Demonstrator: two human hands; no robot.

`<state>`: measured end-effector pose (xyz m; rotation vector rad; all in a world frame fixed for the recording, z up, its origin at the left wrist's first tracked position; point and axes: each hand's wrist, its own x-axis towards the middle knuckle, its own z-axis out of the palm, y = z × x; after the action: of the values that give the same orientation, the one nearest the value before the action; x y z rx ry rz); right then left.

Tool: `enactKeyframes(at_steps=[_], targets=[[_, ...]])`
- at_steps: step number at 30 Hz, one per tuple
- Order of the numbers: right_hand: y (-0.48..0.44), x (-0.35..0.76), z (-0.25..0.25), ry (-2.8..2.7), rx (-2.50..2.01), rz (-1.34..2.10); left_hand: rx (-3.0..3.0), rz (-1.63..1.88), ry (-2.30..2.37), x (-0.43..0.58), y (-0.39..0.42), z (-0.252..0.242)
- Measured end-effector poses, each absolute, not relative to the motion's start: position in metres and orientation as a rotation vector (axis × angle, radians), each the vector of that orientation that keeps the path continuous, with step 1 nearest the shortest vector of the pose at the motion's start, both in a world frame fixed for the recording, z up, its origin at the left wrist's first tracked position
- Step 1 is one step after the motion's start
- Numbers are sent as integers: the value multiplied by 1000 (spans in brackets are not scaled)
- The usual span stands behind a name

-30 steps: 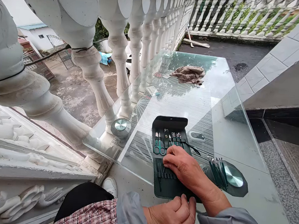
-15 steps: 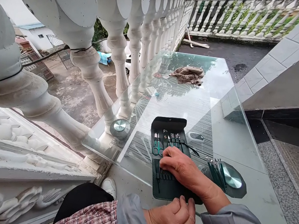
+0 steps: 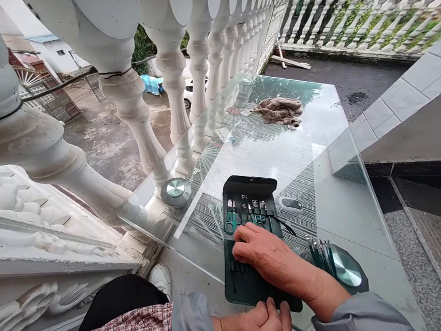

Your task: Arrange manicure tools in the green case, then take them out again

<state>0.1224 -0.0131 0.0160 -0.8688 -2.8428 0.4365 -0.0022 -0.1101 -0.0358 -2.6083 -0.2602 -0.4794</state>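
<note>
A dark green manicure case lies unfolded at the near edge of the glass table. Small scissors, nail clippers and other tools sit in its upper half. My right hand rests over the middle of the case, fingers bent and closed at the row of loops; what they pinch is hidden. One thin dark tool lies in the lower left of the case, below those fingers. My left hand is curled closed at the case's near edge, its fingertips close to the edge; its grip is hidden.
Right of the case, several slim green-handled tools lie beside a round metal table fitting. A crumpled brown cloth lies farther back on the glass table. White balusters line the left side; a tiled wall stands right.
My right hand stays over the loops, its fingers slightly shifted. The case and my left hand appear slightly lower in view. The tools in the upper half stay in place.
</note>
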Motion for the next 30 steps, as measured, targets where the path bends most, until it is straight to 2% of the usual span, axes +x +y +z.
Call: enactKeyframes(at_steps=[6,11,20,22,26,30], targets=[[4,132,17,-2912,-819,201,-2636,-395,-273,-7,-107,-23],[5,139,17,-2939,-843,259,-2635,-404,-282,-7,-107,-21],[-11,133,11,-2919,-790,67,-2590,-600,-269,1,-106,-42],[-16,139,6,-2735,-907,133,-2580,-625,-268,2,-107,-45],[-31,147,-4,-2309,-1413,134,-2558,-709,-294,3,-109,-44],[-48,138,-13,-2294,-1661,43,-2577,-722,-318,4,-112,-41]])
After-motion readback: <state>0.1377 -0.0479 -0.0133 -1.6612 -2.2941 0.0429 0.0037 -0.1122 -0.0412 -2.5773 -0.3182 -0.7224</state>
